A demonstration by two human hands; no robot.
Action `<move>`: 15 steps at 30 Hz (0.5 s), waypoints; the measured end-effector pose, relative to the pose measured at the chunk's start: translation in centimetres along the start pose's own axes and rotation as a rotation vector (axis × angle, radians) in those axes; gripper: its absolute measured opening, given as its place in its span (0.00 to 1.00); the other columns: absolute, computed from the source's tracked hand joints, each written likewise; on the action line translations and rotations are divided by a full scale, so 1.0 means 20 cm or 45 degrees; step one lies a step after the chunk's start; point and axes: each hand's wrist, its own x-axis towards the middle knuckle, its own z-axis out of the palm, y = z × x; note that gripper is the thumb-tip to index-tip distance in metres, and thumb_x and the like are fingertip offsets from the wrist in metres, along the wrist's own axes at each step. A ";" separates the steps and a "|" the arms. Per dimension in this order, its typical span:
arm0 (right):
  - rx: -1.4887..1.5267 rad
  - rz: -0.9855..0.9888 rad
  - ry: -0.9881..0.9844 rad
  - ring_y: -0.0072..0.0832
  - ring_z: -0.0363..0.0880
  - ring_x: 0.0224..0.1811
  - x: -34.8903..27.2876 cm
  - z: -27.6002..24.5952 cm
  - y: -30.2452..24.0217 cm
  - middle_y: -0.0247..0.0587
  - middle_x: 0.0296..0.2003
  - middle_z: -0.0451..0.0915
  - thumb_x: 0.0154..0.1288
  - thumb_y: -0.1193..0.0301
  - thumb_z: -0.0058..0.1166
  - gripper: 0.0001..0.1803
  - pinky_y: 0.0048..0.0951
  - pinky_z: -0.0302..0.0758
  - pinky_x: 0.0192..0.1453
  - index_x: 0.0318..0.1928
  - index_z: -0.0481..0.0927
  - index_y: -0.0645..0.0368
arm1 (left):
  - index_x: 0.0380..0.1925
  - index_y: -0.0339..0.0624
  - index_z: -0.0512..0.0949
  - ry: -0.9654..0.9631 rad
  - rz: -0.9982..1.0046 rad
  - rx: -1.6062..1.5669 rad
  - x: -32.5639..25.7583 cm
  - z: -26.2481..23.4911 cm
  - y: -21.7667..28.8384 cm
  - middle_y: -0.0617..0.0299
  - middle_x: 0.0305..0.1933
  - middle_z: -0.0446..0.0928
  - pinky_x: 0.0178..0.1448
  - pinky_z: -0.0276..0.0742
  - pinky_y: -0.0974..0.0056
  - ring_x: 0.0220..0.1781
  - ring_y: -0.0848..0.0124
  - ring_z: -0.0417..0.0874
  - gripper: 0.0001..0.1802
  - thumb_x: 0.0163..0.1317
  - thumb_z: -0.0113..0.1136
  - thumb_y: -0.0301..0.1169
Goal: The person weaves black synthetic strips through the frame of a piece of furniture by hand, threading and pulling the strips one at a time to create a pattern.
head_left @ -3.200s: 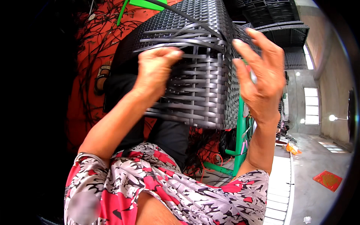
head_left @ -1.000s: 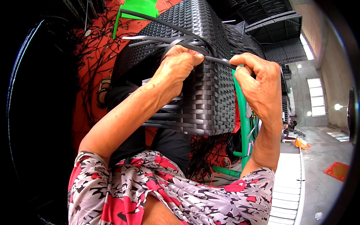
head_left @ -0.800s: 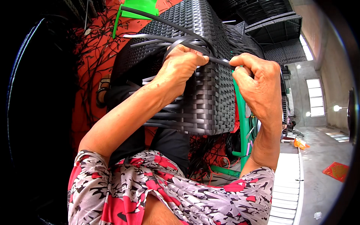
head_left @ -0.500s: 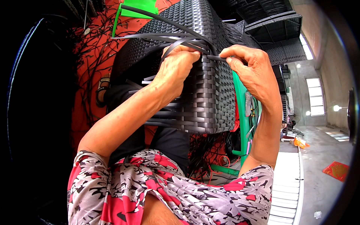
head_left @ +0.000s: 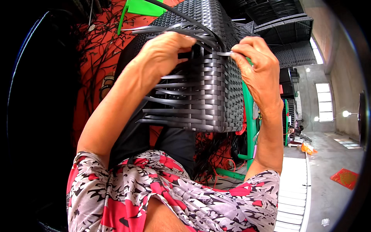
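Note:
A dark grey woven furniture piece (head_left: 210, 91) of flat plastic strips stands in front of me, its corner edge toward me. My right hand (head_left: 257, 62) pinches the end of a flat strip (head_left: 224, 54) between thumb and fingers, at the corner of the weave. On the other side, my left hand (head_left: 164, 52) hovers over the loose strips, slightly blurred, with thumb and fingers apart and nothing seen between them. Several long loose strips (head_left: 181, 13) arc from the corner toward the upper left. Below my left hand, more strip ends (head_left: 166, 112) stick out leftward from the weave.
A green frame (head_left: 250, 116) stands right of the woven piece. Strip scraps litter the red floor covering (head_left: 112, 23), near a green plastic stool (head_left: 145, 7). Other dark woven pieces (head_left: 286, 38) are stacked at the upper right. A red mat (head_left: 345, 178) lies farther right.
My left hand has come away from the corner, moving left and up, and its fingers have parted. The right hand still pinches a strip, slightly higher. More strip ends show below.

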 end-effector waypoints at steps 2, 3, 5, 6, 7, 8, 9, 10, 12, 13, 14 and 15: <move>-0.170 -0.139 0.182 0.37 0.78 0.33 0.01 -0.02 -0.03 0.39 0.31 0.81 0.49 0.78 0.62 0.08 0.34 0.76 0.38 0.33 0.83 0.59 | 0.39 0.39 0.77 -0.128 0.063 0.163 -0.05 -0.10 0.00 0.66 0.42 0.78 0.56 0.67 0.63 0.48 0.72 0.75 0.10 0.63 0.56 0.33; -0.077 -0.179 0.173 0.37 0.78 0.33 0.02 -0.04 -0.06 0.39 0.31 0.81 0.49 0.78 0.61 0.08 0.33 0.76 0.38 0.33 0.83 0.60 | 0.40 0.39 0.78 -0.129 0.111 0.340 -0.09 -0.14 -0.01 0.67 0.41 0.77 0.57 0.67 0.64 0.48 0.72 0.75 0.11 0.64 0.55 0.34; 0.112 -0.254 0.148 0.36 0.79 0.34 0.01 -0.04 -0.10 0.40 0.31 0.82 0.50 0.79 0.60 0.08 0.33 0.77 0.39 0.33 0.83 0.62 | 0.35 0.42 0.79 -0.281 0.186 0.428 -0.17 -0.20 -0.01 0.68 0.40 0.78 0.56 0.66 0.69 0.46 0.77 0.73 0.09 0.64 0.57 0.36; 0.238 -0.221 0.031 0.35 0.81 0.35 0.01 -0.01 -0.13 0.42 0.32 0.83 0.51 0.80 0.58 0.07 0.32 0.78 0.38 0.34 0.82 0.63 | 0.32 0.43 0.78 -0.333 0.235 0.374 -0.18 -0.19 -0.02 0.68 0.39 0.77 0.55 0.65 0.69 0.45 0.78 0.73 0.09 0.63 0.58 0.36; 0.283 -0.206 -0.053 0.34 0.82 0.35 -0.01 0.03 -0.13 0.42 0.33 0.83 0.53 0.79 0.56 0.06 0.32 0.79 0.36 0.34 0.82 0.62 | 0.30 0.44 0.77 -0.391 0.279 0.322 -0.19 -0.17 -0.03 0.69 0.37 0.76 0.54 0.65 0.69 0.44 0.79 0.72 0.09 0.62 0.59 0.37; 0.231 -0.203 -0.081 0.34 0.82 0.34 -0.01 0.06 -0.15 0.41 0.32 0.82 0.54 0.78 0.56 0.06 0.33 0.79 0.36 0.34 0.82 0.61 | 0.30 0.45 0.76 -0.413 0.271 0.321 -0.20 -0.17 -0.03 0.70 0.37 0.75 0.55 0.65 0.69 0.44 0.79 0.72 0.08 0.62 0.59 0.37; 0.169 -0.197 -0.101 0.34 0.82 0.33 -0.01 0.09 -0.16 0.41 0.31 0.82 0.54 0.77 0.55 0.06 0.33 0.79 0.35 0.33 0.82 0.60 | 0.29 0.45 0.76 -0.447 0.268 0.326 -0.20 -0.15 -0.03 0.70 0.36 0.75 0.55 0.65 0.69 0.44 0.79 0.72 0.08 0.62 0.59 0.36; 0.176 -0.211 -0.175 0.34 0.82 0.32 -0.02 0.10 -0.14 0.40 0.30 0.81 0.54 0.75 0.54 0.05 0.34 0.79 0.34 0.32 0.81 0.59 | 0.29 0.45 0.75 -0.538 0.262 0.332 -0.17 -0.11 -0.03 0.71 0.36 0.74 0.55 0.64 0.69 0.43 0.79 0.72 0.08 0.61 0.59 0.36; 0.188 -0.188 -0.324 0.37 0.82 0.30 -0.03 0.14 -0.09 0.41 0.29 0.80 0.57 0.73 0.53 0.06 0.36 0.78 0.33 0.32 0.81 0.60 | 0.29 0.44 0.77 -0.400 0.290 0.164 -0.14 -0.05 -0.10 0.74 0.34 0.73 0.49 0.64 0.71 0.39 0.80 0.70 0.04 0.61 0.58 0.31; 0.207 -0.179 -0.381 0.40 0.81 0.30 0.00 0.19 -0.09 0.43 0.30 0.80 0.60 0.71 0.52 0.07 0.36 0.78 0.32 0.33 0.81 0.61 | 0.33 0.43 0.78 -0.371 0.254 0.067 -0.13 -0.10 -0.10 0.71 0.37 0.76 0.54 0.66 0.66 0.43 0.78 0.73 0.05 0.63 0.56 0.31; 0.224 -0.189 -0.342 0.40 0.80 0.28 0.03 0.23 -0.10 0.43 0.27 0.79 0.59 0.71 0.51 0.07 0.37 0.77 0.32 0.32 0.80 0.61 | 0.38 0.40 0.78 -0.403 0.304 -0.125 -0.13 -0.14 -0.12 0.65 0.43 0.78 0.62 0.65 0.56 0.50 0.71 0.76 0.08 0.64 0.55 0.32; 0.251 -0.215 -0.299 0.41 0.79 0.27 0.07 0.27 -0.10 0.44 0.24 0.77 0.59 0.71 0.49 0.08 0.39 0.76 0.31 0.30 0.79 0.60 | 0.41 0.38 0.78 -0.586 0.311 -0.298 -0.06 -0.28 -0.16 0.59 0.48 0.79 0.67 0.61 0.49 0.57 0.64 0.75 0.11 0.64 0.55 0.32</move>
